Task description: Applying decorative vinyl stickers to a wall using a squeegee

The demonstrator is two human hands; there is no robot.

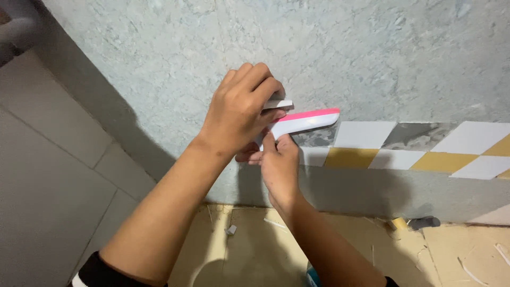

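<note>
Pink-edged squeegee (pixel 305 121): lying against grey wall (pixel 159 64)
Right hand (pixel 280 165): gripping its white handle
Left hand (pixel 239 111): pinching white sticker strip (pixel 277 104)

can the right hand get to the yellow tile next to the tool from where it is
Probably yes. The right hand grips the white scraper with the pink edge, and the square yellow tile sits uncovered on the grey wall just beyond it, but the hand is occupied.

The white plastic scraper with a pink rubber edge (pixel 304 120) lay flat against the wall, pink edge up, beside a small white tile piece (pixel 277 104).
</note>
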